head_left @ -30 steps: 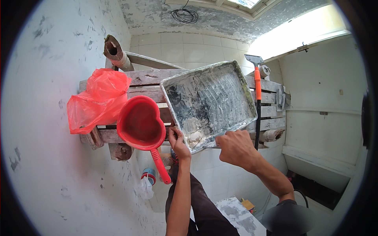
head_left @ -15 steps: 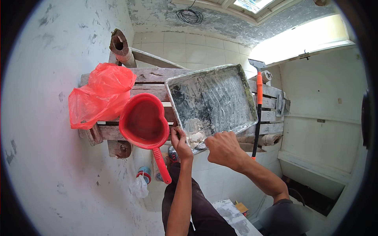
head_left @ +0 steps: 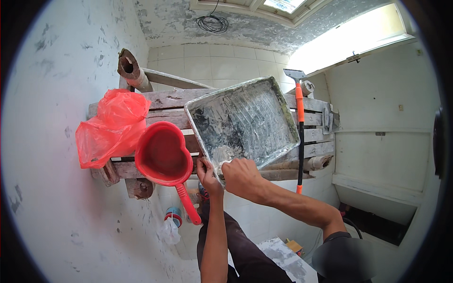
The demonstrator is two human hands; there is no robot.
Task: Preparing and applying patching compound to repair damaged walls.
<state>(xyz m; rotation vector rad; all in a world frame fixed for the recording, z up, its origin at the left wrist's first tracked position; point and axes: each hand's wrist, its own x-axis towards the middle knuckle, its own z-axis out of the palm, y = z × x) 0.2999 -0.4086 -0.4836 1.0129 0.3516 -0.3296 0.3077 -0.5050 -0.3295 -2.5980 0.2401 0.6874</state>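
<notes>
A paint tray (head_left: 255, 118), crusted with grey and white residue over its ribbed floor, rests tilted on the wooden plank bench. My left hand (head_left: 209, 177) grips its near left corner, thumb up along the rim. Closed in a fist, my right hand (head_left: 241, 177) is over that same corner, right beside the left. Whatever it holds is hidden under the fingers. White paste (head_left: 222, 154) lies in the tray by my knuckles. Just left of my left hand sits a red heart-shaped dipper (head_left: 163, 153), its handle (head_left: 188, 203) pointing toward me.
A red plastic bag (head_left: 113, 127) lies on the bench's (head_left: 172, 98) left end. Right of the tray is a long-handled scraper (head_left: 300, 122) in orange and black. Below the bench stands a small blue can (head_left: 173, 214) with a white bag (head_left: 170, 232). A white wall rises at left.
My right hand has moved left and in toward my left hand, covering much of the white paste. My left hand keeps its hold on the tray. The whole view has shifted slightly.
</notes>
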